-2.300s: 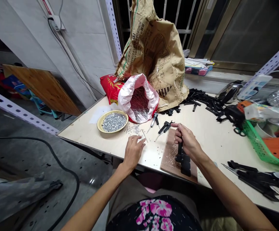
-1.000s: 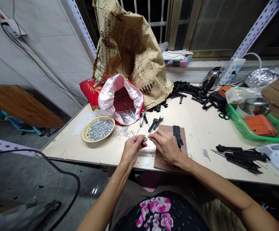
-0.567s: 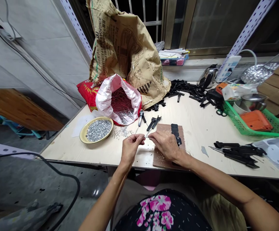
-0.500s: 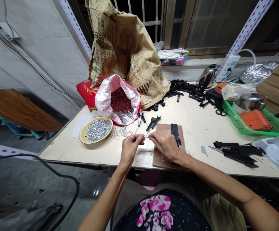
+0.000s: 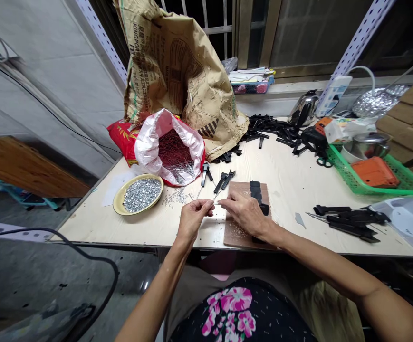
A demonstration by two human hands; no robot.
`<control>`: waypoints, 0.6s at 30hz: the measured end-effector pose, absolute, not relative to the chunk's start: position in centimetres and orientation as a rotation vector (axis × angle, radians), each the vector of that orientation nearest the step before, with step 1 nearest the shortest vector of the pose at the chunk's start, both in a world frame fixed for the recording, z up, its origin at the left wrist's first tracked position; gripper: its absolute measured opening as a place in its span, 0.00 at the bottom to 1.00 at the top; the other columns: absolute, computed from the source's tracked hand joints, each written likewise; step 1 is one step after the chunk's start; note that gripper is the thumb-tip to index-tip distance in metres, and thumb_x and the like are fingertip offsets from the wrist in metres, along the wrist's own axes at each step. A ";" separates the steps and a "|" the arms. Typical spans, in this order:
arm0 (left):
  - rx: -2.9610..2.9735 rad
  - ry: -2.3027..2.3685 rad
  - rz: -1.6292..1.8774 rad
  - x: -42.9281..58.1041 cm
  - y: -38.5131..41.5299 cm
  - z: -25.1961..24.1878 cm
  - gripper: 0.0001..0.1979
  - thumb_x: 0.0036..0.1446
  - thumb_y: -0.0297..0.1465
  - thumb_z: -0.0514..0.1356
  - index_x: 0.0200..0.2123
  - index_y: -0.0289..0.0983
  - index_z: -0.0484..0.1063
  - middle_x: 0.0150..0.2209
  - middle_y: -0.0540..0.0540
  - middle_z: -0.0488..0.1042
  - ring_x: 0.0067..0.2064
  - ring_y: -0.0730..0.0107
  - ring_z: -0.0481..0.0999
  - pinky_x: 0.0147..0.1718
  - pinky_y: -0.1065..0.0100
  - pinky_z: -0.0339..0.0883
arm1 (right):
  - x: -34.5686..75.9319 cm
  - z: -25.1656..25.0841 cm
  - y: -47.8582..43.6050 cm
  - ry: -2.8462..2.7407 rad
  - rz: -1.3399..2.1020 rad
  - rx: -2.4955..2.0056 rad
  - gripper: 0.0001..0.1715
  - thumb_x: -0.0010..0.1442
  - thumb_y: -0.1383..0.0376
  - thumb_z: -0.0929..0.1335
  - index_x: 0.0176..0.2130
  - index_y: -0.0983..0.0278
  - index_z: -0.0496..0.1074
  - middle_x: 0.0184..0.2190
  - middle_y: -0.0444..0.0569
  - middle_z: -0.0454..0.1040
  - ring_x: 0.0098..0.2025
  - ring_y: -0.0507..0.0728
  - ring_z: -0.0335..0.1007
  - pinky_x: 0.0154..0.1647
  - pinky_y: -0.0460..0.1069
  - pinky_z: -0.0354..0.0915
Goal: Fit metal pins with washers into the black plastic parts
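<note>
Fingertip to fingertip above the table's front part, both my hands pinch at a thin metal pin (image 5: 216, 204), of which only a short bright piece shows between them. My left hand (image 5: 194, 216) is closed on its left end, thumb against forefinger. From the other side my right hand (image 5: 244, 213) grips it, the wrist over a brown board (image 5: 232, 232). Black rectangular pieces (image 5: 256, 190) lie in a row on that board. Just beyond my fingers rest black-handled tools with thin metal shafts (image 5: 224, 181). Small metal bits (image 5: 175, 195) are scattered left of them.
A yellow bowl (image 5: 118, 202) of small silvery parts stands at left, beside an open white-and-red sack (image 5: 145, 147) of dark red thin pieces. Behind is a large brown paper sack (image 5: 177, 71). Black parts (image 5: 273, 128), a green basket (image 5: 370, 189) and more black-handled tools (image 5: 352, 221) occupy the right.
The view has shifted slightly, so the table things appear a little further left. My hands keep nearly the same pinch, with the right fingertips slightly further from the left.
</note>
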State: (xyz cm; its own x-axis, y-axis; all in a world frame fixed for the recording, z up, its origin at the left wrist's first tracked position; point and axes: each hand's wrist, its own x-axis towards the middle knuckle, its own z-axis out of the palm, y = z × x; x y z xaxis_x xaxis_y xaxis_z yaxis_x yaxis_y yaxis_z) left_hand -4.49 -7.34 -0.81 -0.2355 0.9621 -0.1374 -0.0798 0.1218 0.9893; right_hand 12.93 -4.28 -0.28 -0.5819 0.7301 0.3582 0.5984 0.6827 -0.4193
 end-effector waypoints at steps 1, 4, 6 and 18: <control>0.944 1.402 1.307 -4.4 -7.3 -0.8 0.13 0.43 0.37 0.68 0.28 0.32 0.77 0.22 0.49 0.74 0.24 0.75 0.71 0.28 0.72 0.66 | 13.0 -0.4 -4.3 -2.372 0.386 -1.033 0.15 0.66 0.63 0.60 0.44 0.59 0.73 0.33 0.48 0.69 0.33 0.53 0.65 0.31 0.46 0.58; 0.967 1.403 1.274 -3.7 -7.0 -0.9 0.13 0.44 0.37 0.67 0.28 0.32 0.77 0.22 0.49 0.74 0.25 0.74 0.71 0.29 0.71 0.66 | 13.7 -0.5 -4.1 -2.285 0.551 -1.000 0.13 0.66 0.63 0.60 0.44 0.61 0.72 0.34 0.48 0.71 0.35 0.53 0.67 0.35 0.46 0.60; 1.010 1.399 1.255 -3.1 -6.8 -0.9 0.14 0.46 0.39 0.66 0.31 0.33 0.77 0.27 0.46 0.76 0.29 0.71 0.73 0.31 0.70 0.68 | 15.0 -0.5 -3.7 -2.254 0.586 -0.976 0.13 0.66 0.62 0.61 0.43 0.61 0.72 0.36 0.48 0.71 0.37 0.54 0.67 0.37 0.47 0.61; 2.360 1.598 0.756 2.4 -8.5 -5.7 0.26 0.63 0.35 0.50 0.62 0.33 0.54 0.63 0.35 0.57 0.66 0.52 0.46 0.59 0.47 0.55 | 25.0 -4.4 5.4 -2.407 0.184 -1.174 0.14 0.66 0.62 0.60 0.37 0.63 0.72 0.35 0.49 0.69 0.39 0.54 0.64 0.34 0.47 0.60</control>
State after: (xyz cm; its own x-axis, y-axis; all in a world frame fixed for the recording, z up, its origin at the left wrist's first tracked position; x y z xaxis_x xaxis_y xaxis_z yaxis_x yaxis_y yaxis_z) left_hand 2.44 -8.50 -5.69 0.2878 0.9086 0.3028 0.8105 -0.3995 0.4283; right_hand 24.95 5.39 -4.36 -0.5346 0.7742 0.3388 0.7136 0.6283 -0.3097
